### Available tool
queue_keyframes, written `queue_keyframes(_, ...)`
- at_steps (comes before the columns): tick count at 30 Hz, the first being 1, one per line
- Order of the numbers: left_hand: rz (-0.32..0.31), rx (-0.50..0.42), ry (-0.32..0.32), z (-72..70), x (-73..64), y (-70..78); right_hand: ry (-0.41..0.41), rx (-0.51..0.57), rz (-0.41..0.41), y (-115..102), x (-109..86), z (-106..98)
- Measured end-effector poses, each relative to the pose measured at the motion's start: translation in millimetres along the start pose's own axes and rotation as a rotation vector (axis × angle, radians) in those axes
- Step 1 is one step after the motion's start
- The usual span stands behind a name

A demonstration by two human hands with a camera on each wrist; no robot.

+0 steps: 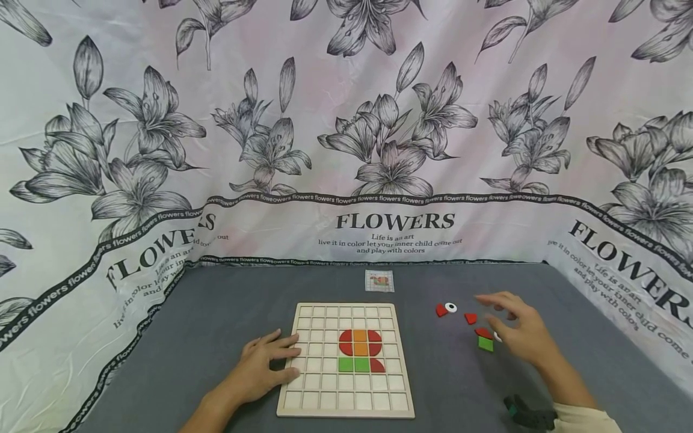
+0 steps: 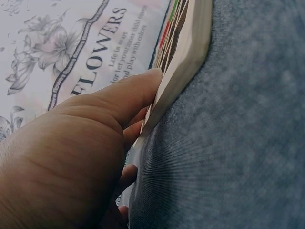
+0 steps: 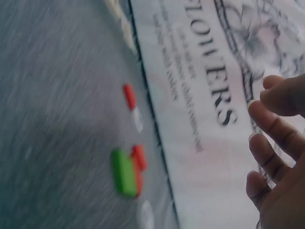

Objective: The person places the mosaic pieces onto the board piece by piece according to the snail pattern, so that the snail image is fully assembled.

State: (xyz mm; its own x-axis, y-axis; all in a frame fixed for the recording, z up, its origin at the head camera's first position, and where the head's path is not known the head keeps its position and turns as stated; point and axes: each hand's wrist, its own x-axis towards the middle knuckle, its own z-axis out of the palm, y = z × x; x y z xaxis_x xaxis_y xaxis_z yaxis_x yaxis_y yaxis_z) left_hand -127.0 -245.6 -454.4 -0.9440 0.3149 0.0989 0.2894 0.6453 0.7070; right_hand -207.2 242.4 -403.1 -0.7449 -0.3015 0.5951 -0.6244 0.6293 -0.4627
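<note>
My left hand (image 1: 262, 370) rests on the left edge of a wooden grid board (image 1: 314, 382), fingertips on its rim; in the left wrist view the thumb (image 2: 136, 93) lies along that edge. Set in the board are orange squares (image 1: 360, 342), green squares (image 1: 353, 364) and red rounded pieces (image 1: 374, 343). To the right, my right hand (image 1: 522, 334) hovers over loose pieces with its fingers spread and nothing in them. Nearest it are a green block (image 1: 485, 343), a red piece (image 1: 483, 332) and a white piece partly hidden by the hand.
Farther left on the grey cloth lie another red piece (image 1: 470, 318) and a white ring with a dark centre (image 1: 450, 308), overlapping a red piece (image 1: 441, 310). A small pattern card (image 1: 379, 281) lies behind the board. A flower-print curtain (image 1: 390, 234) closes off the table's back and sides.
</note>
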Motion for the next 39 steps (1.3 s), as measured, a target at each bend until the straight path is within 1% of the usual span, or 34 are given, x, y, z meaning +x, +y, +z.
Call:
queue_keyframes(4, -0.002, 0.000, -0.002, 0.9, -0.3, -0.5, -0.018, -0.025, 0.058, 13.4, -7.4, 0.8)
queue_keyframes(7, -0.003, 0.000, -0.003, 1.4, 0.1, -1.0, -0.031, -0.032, 0.077, 23.7, -11.4, 2.5)
queue_keyframes(11, -0.004, -0.008, -0.008, 2.1, 1.4, -1.3, -0.068, -0.050, 0.076, 37.3, -16.2, 6.3)
queue_keyframes(15, 0.000, -0.012, -0.011, 2.0, 1.8, -1.3, -0.119, -0.060, 0.069, 46.6, -20.4, 9.2)
queue_keyframes(23, 0.003, -0.005, 0.000, 1.0, 0.5, -2.5, -0.175, -0.101, 0.029, 52.5, -23.7, 15.2)
queue_keyframes(26, 0.007, 0.002, 0.000, 1.2, 0.5, -3.1, -0.188, -0.113, 0.040, 52.9, -25.2, 16.9)
queue_keyframes(30, 0.012, 0.002, 0.002, 1.4, 0.7, -3.2, -0.190, -0.135, 0.066, 52.5, -26.6, 17.7)
queue_keyframes(33, 0.012, 0.005, 0.000, 1.9, 1.0, -3.3, -0.183, -0.159, 0.071, 52.6, -27.4, 17.8)
queue_keyframes(39, 0.012, 0.001, 0.004, 1.5, 0.6, -3.2, -0.193, -0.178, 0.043, 52.6, -26.8, 18.4)
